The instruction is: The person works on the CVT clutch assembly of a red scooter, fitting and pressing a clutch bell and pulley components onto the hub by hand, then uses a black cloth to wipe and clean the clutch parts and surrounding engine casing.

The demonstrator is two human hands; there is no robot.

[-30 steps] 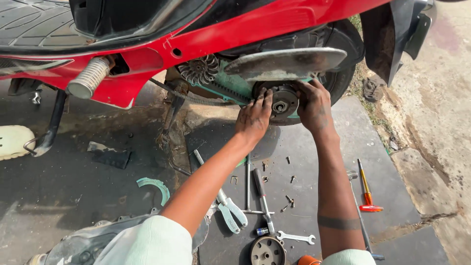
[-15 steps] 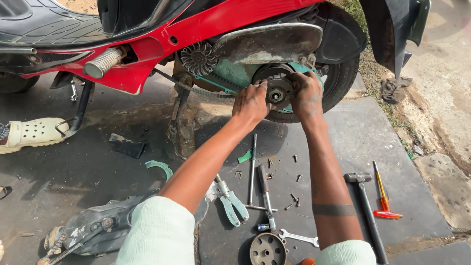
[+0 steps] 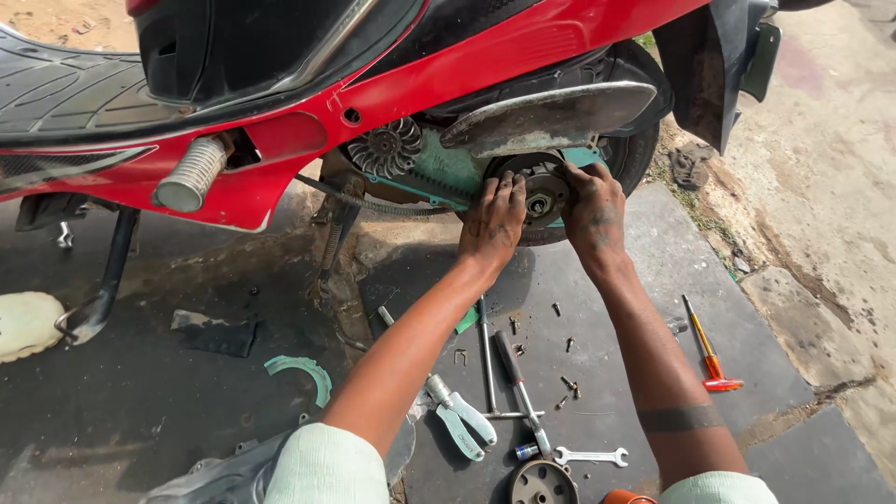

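Two hands on the round clutch assembly (image 3: 539, 198) at the red scooter (image 3: 485, 56) rear: my left hand (image 3: 493, 222) and right hand (image 3: 593, 207) clasp opposite edges, steadying it. Pliers (image 3: 459, 415), spanner (image 3: 590, 456), bolts (image 3: 566, 385) lie within reach on the mat (image 3: 775, 467).

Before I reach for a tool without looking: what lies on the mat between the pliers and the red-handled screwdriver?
In the head view, between the pliers and the red-handled screwdriver lie a long T-handle wrench, a dark-handled tool and scattered small bolts; the right forearm crosses above.
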